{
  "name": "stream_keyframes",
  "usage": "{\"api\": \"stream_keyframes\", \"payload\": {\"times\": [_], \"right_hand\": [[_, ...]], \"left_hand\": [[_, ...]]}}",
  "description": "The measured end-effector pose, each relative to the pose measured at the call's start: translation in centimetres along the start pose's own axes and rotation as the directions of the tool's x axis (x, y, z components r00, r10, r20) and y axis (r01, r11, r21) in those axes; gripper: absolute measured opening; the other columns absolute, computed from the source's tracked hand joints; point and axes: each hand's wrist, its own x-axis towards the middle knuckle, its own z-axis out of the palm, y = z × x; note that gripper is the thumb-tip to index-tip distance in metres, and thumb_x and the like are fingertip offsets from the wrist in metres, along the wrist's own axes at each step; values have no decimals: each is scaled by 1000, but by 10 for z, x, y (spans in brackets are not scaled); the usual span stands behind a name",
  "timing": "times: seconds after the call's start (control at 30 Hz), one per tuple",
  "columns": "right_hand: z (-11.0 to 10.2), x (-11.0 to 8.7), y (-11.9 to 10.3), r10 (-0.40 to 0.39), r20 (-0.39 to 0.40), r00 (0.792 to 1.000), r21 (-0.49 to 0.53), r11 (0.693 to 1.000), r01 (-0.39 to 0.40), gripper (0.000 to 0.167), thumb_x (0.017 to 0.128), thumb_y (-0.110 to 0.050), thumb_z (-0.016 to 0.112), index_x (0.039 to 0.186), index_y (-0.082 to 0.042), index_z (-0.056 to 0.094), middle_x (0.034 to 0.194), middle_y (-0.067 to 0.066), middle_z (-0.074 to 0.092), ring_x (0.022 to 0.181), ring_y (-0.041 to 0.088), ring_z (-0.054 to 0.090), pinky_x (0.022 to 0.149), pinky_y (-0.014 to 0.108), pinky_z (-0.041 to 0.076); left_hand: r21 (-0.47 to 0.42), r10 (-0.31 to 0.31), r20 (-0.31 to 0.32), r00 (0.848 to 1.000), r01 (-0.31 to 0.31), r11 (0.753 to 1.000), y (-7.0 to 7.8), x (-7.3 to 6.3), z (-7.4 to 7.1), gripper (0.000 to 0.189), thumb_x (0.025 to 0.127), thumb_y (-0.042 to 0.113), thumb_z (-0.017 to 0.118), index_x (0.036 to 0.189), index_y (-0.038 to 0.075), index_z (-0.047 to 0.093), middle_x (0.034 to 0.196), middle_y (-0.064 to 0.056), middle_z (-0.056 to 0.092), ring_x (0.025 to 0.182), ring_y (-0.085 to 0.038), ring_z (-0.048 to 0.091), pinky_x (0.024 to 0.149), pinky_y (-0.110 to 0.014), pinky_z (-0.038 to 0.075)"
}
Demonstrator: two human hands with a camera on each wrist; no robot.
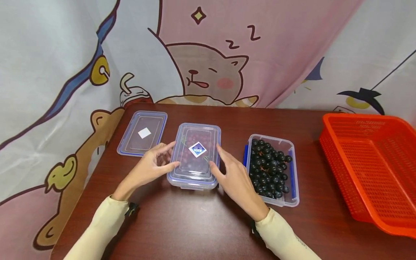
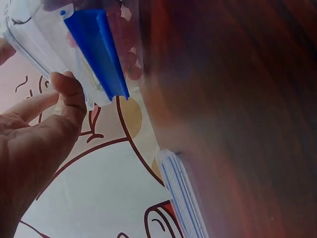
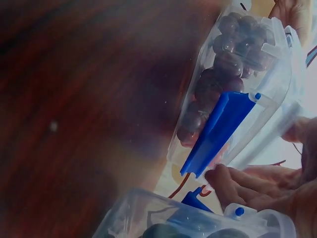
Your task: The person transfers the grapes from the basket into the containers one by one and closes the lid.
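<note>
A clear plastic lid [image 1: 203, 168] with a blue-edged rim and a diamond label lies over a container [image 1: 195, 187] of red grapes [image 3: 228, 64]. My left hand [image 1: 154, 162] holds the lid's left edge, thumb and fingers spread along it. At the opposite edge my right hand [image 1: 235, 177] holds it the same way. Blue side latches, the left latch [image 2: 99, 49] and the right latch [image 3: 218, 131], hang down, unfastened. Whether the lid is fully seated on the rim, I cannot tell.
Right of the hands stands a lidless container [image 1: 294, 180] of black grapes [image 1: 268, 168], its blue latches down. A second lid [image 1: 133, 142] lies at the back left. A red plastic basket [image 1: 364, 195] sits at the far right. Behind the table hangs a printed curtain [image 1: 208, 72].
</note>
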Motion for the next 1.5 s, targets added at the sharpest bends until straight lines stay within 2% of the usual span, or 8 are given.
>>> {"api": "stream_keyframes", "payload": {"times": [0.43,0.57,0.7,0.83,1.03,1.17,1.37,1.5], "right_hand": [[2,-2,-5,-30,87,996,-76,996,37,69,111,-34,66,166,0,42,166,24,45,149,41,48,119,57,41],[3,-2,-9,25,113,993,-66,998,-18,71,112,-35,63,169,-2,37,168,33,35,149,50,45,117,62,40],[6,-3,-12,78,115,990,-59,996,-71,71,113,-35,61,171,-6,34,164,40,36,138,57,54,110,66,46],[9,0,-9,94,135,986,11,995,-96,71,112,-34,62,171,-9,32,155,38,47,135,52,57,108,65,48],[9,4,-3,116,177,977,136,981,-141,73,110,-31,63,170,-8,28,153,35,47,142,41,49,114,61,43],[10,2,-3,134,161,978,115,981,-154,74,109,-31,65,170,-10,29,153,35,44,138,43,52,110,61,47],[10,1,-11,192,110,975,39,980,-197,87,107,-34,68,171,1,19,157,36,46,127,49,62,105,62,51],[11,1,-15,192,67,979,-42,981,-189,72,107,-36,66,158,10,41,132,32,69,108,46,73,90,60,57]], "left_hand": [[129,-14,37,999,9,992,-5,-6,6,69,97,17,83,155,-8,54,97,-7,61,77,-23,56,66,-28,47],[160,-53,-7,999,54,986,-1,-7,9,67,99,20,82,156,-4,56,116,-17,62,87,-30,61,76,-35,53],[81,-101,-91,991,108,991,1,-9,16,62,100,18,81,155,-1,60,144,-25,58,115,-39,65,96,-51,58],[-87,-158,-53,986,154,984,1,-11,20,63,103,13,77,161,3,52,150,-25,59,129,-42,65,101,-56,57],[-185,-265,69,962,273,944,1,-9,15,70,107,20,72,169,15,39,138,-27,65,120,-38,68,92,-42,59],[-186,-270,85,959,282,941,1,-8,14,71,107,18,72,169,13,38,131,-27,64,107,-34,68,79,-39,60],[-26,-197,12,980,197,980,7,-7,16,75,105,15,74,168,1,37,111,-17,65,91,-24,63,75,-30,54],[63,-219,2,976,218,974,11,-5,13,78,105,20,74,166,-10,34,96,-10,66,79,-20,59,68,-29,49]]}}
